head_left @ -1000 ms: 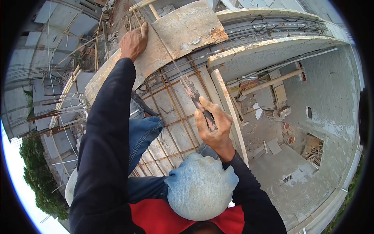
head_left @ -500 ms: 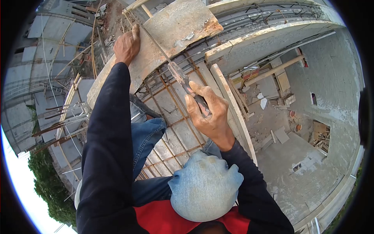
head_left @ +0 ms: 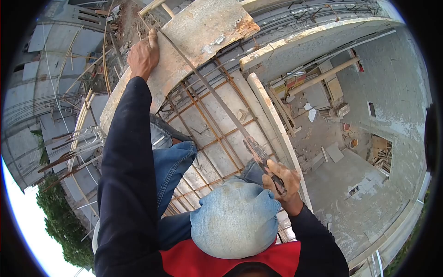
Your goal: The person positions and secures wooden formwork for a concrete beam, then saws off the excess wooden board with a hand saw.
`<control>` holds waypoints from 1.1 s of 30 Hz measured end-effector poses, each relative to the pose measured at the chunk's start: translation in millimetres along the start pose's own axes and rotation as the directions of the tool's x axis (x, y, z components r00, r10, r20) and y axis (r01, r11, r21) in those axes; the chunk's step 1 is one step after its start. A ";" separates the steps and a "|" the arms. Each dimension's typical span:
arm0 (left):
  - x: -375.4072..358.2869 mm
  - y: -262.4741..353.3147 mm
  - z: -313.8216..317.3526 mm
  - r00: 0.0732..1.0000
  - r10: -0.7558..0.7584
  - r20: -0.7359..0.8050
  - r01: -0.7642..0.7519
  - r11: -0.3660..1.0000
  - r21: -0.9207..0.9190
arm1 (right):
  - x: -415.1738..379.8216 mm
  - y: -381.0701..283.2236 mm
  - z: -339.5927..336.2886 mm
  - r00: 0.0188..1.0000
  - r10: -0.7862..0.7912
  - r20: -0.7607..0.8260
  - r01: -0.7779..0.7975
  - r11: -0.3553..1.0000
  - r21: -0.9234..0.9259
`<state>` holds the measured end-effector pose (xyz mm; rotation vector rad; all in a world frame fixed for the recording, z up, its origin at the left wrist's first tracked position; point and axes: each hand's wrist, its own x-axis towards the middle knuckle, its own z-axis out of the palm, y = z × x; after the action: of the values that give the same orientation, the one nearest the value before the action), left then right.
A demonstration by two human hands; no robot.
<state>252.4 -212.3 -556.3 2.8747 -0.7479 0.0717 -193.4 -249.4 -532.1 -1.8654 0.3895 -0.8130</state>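
My right hand [head_left: 284,182], low and right of centre, is closed around the worn handle of a hand saw [head_left: 212,92]. The saw's long narrow blade runs up and left across the cement-stained board [head_left: 198,30], with its far end close to my left hand. My left hand [head_left: 143,55] grips the board's left edge, its thumb pointing up near the blade; the other fingers are partly hidden. One end of the board is broken and rusty-brown. Below the blade lies a grid of steel rebar [head_left: 210,120] over pale panels.
My bent knee in jeans [head_left: 177,159] rests left of the rebar. A formwork plank [head_left: 277,124] edges the drop on the right, with a rough concrete floor [head_left: 323,198] and debris far below. Bamboo poles [head_left: 83,115] and projecting bars stand at left.
My right hand has pulled the saw down and to the right, toward my body, so more of the blade shows over the rebar. My left hand stays on the board.
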 end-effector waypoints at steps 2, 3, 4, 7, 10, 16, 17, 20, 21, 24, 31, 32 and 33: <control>-2.3 -2.0 -2.7 1.000 -0.006 0.013 0.006 1.000 0.015 | 7.5 -0.8 4.6 1.000 0.007 0.023 -0.006 1.000 -0.024; -3.9 1.4 -3.8 1.000 0.004 0.018 -0.005 1.000 0.014 | 23.8 -5.5 14.1 1.000 0.004 0.031 -0.002 0.998 -0.066; 2.2 -3.1 -0.1 0.999 0.012 0.035 -0.014 0.999 0.035 | 54.1 6.0 36.5 0.999 -0.038 0.002 0.038 0.999 -0.012; -2.0 2.3 -6.9 1.000 0.016 0.007 -0.016 1.000 -0.019 | 88.5 6.6 64.0 0.999 -0.034 -0.020 0.035 0.999 0.034; -10.2 -2.5 -1.7 0.999 -0.015 0.031 0.015 1.000 -0.006 | 0.5 6.9 9.6 1.000 0.019 -0.011 -0.020 0.999 -0.036; 7.9 -8.5 6.3 1.000 -0.003 -0.007 0.003 0.999 0.034 | 71.4 3.2 37.5 0.997 -0.024 0.077 0.027 0.999 -0.041; 5.0 -6.5 1.3 1.000 -0.010 -0.016 0.011 0.999 0.036 | 88.4 6.3 50.1 0.998 -0.042 0.045 0.043 0.999 -0.016; 8.5 -11.6 9.4 1.000 -0.015 -0.010 0.015 1.000 0.026 | 37.7 0.8 29.9 0.999 0.049 0.012 -0.049 0.999 -0.009; 4.2 -10.6 9.2 1.000 -0.027 -0.006 0.027 0.999 0.017 | 10.6 -0.2 10.6 0.996 0.090 0.027 -0.089 0.995 -0.042; 0.5 -1.3 1.1 1.000 -0.014 -0.001 0.014 1.000 0.012 | -15.7 -10.6 -17.4 0.996 0.060 0.073 -0.059 0.998 -0.019; 5.5 -7.2 4.0 0.999 -0.040 -0.036 0.040 0.999 0.015 | 56.6 3.9 41.9 0.999 0.016 -0.030 -0.016 1.000 -0.019; 6.0 -9.7 5.7 0.999 -0.009 -0.032 0.009 1.000 -0.003 | 17.3 6.1 20.4 0.999 0.035 -0.025 -0.036 0.998 -0.045; 15.0 -6.2 3.4 0.999 -0.011 -0.052 0.010 1.000 -0.019 | 9.0 -2.5 0.5 0.999 -0.027 0.021 0.028 0.999 -0.031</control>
<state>268.5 -214.8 -559.3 2.8467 -0.7192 0.1373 -186.7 -253.3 -526.8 -1.9105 0.3657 -0.8094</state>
